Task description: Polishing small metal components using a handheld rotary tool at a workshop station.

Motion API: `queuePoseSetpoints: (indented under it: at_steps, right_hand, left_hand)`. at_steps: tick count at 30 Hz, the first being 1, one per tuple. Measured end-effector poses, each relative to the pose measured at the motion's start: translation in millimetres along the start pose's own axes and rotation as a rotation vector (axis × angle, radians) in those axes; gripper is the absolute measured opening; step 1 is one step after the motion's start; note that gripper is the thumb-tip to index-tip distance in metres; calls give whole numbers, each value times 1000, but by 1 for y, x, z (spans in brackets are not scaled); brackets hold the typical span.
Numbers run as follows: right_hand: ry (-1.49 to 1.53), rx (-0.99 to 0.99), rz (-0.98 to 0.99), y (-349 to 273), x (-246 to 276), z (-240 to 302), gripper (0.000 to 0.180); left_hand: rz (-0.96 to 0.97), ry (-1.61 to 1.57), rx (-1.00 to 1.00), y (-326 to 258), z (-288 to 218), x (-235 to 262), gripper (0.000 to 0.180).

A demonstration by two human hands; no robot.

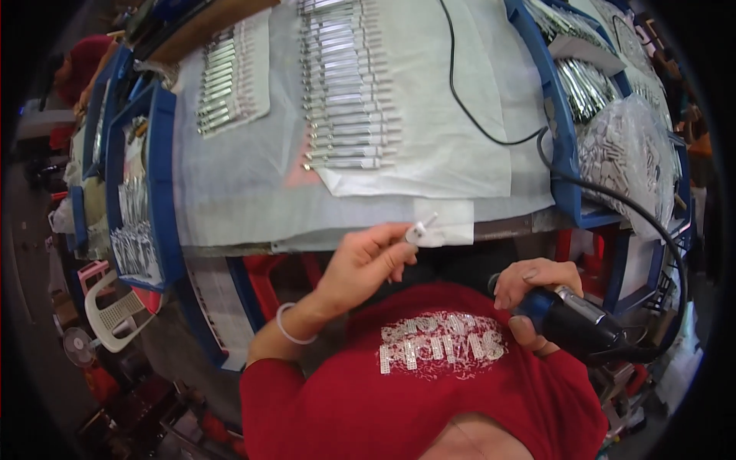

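Over the table's near edge, my left hand (362, 264) pinches a small silvery-white metal part (418, 233) between thumb and fingers; its exact kind is too small to tell. The part sits in front of a white paper piece (458, 222) at the edge. To the right, my right hand (537, 285) is wrapped round a black corded electric screwdriver (586, 328), held apart from the part. Its tip is hard to make out. Farther off on the table lies a long column of slim metal parts (345, 115) side by side, with a shorter column (221, 84) to its left.
Blue bins of metal parts stand at the left (162, 192) and right (566, 153). A clear plastic bag (629, 153) of small pieces rests in the right one. The tool's black cable (613, 195) loops across the right side. White sheeting (445, 153) covers the tabletop.
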State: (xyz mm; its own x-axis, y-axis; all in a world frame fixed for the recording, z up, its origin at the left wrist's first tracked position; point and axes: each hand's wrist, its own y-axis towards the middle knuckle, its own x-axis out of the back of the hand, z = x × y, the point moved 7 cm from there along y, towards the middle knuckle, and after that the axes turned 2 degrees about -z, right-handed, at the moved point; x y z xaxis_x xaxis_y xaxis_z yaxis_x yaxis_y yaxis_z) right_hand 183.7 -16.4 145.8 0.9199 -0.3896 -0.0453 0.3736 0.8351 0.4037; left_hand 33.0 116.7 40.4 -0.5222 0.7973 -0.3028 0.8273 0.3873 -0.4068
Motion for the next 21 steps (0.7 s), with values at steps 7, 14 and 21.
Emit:
queuePoseSetpoints:
  at_steps: [7,14,21]
  right_hand:
    - [13,-68,65,-10,-5,-14,49]
    - [-215,-433,141,-24,-5,-40,45]
    - [-169,-668,-117,-30,-3,-77,34]
  left_hand:
    - [41,-350,132,-13,74,-48,20]
    - [72,-463,143,7,95,-64,42]
    - [80,-773,243,14,108,-66,46]
